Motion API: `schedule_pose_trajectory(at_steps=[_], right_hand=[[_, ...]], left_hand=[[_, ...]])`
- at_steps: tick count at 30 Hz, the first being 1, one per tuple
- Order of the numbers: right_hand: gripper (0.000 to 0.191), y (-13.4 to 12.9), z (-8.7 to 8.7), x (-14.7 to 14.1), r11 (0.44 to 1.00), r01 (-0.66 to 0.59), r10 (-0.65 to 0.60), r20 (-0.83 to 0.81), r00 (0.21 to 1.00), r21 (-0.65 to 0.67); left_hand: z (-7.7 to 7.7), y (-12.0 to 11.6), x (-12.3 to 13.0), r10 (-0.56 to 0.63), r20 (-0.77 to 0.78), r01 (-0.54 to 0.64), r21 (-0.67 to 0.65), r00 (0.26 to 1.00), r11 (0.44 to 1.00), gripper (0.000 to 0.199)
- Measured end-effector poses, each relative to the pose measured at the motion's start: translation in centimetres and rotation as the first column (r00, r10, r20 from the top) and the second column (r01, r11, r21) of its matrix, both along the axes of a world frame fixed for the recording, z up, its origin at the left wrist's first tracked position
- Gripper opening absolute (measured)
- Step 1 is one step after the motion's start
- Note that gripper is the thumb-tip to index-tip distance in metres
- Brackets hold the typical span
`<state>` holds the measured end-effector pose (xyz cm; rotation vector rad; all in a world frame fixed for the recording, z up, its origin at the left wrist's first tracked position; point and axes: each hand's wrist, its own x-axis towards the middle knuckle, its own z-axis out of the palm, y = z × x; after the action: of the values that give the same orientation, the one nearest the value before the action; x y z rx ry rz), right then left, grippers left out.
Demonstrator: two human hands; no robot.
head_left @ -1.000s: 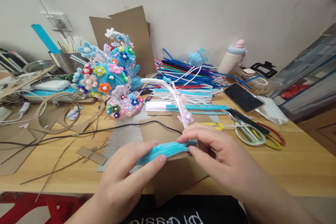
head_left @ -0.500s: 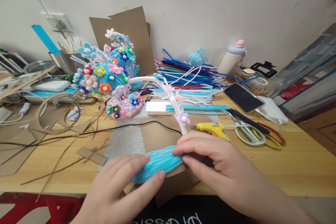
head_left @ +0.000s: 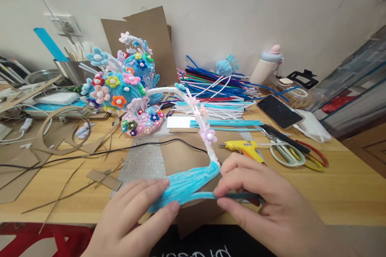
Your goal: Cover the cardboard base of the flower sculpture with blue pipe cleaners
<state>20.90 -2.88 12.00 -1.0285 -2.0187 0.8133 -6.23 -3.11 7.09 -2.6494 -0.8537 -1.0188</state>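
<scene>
My left hand [head_left: 141, 213] presses on a bundle of light blue pipe cleaners [head_left: 187, 178], thumb and fingers closed about its left end. My right hand [head_left: 256, 196] pinches a single blue pipe cleaner [head_left: 205, 195] that stands apart from the bundle's near edge. Brown cardboard [head_left: 196, 217] lies beneath the bundle. At its right end the bundle gathers to a point, where it meets a white fuzzy curved stem [head_left: 193, 106]. Small flowers, one of them lilac [head_left: 208, 134], sit along this stem. It arches back toward a flower-covered blue ball [head_left: 126, 92].
A yellow glue gun [head_left: 244, 147] and scissors [head_left: 286, 154] lie right of the stem. Behind are piled pipe cleaners [head_left: 211, 84], a phone [head_left: 280, 111] and a bottle [head_left: 265, 66]. A black cable [head_left: 120, 148] crosses the table. Cardboard scraps [head_left: 104, 179] lie at left.
My right hand has moved off the bundle's right end, slightly right and down, and now draws one blue pipe cleaner away from it. The gathered tip shows now. My left hand stays nearly still.
</scene>
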Motion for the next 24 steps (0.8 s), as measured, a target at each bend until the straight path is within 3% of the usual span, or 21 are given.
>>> schedule_pose_trajectory(at_steps=[5,10,15,19,24], right_hand=[[0.022,-0.8,0.3,-0.1,0.994,-0.073,0.071,0.028,0.997,0.087],[0.022,-0.8,-0.2,-0.2,0.991,0.007,-0.019,0.084,0.996,0.136],[0.020,-0.3,-0.8,-0.6,0.985,0.046,-0.065,0.113,0.991,0.165],[0.022,-0.3,-0.9,-1.4,0.958,0.121,-0.152,0.100,0.983,0.261],[0.020,0.1,-0.5,-2.7,0.963,0.086,-0.100,0.043,0.994,0.257]], left_hand=[[0.3,0.2,0.4,0.012,0.010,-0.012,0.014,1.000,1.000,0.025],[1.2,0.5,0.7,0.031,-0.033,-0.028,0.066,0.999,0.997,0.021],[0.5,0.1,0.5,0.019,-0.009,-0.018,0.048,1.000,0.999,0.028],[0.4,-0.1,0.5,0.026,-0.011,-0.026,0.012,1.000,1.000,0.034],[1.3,0.1,1.3,0.030,-0.012,-0.029,0.049,0.999,0.998,0.029]])
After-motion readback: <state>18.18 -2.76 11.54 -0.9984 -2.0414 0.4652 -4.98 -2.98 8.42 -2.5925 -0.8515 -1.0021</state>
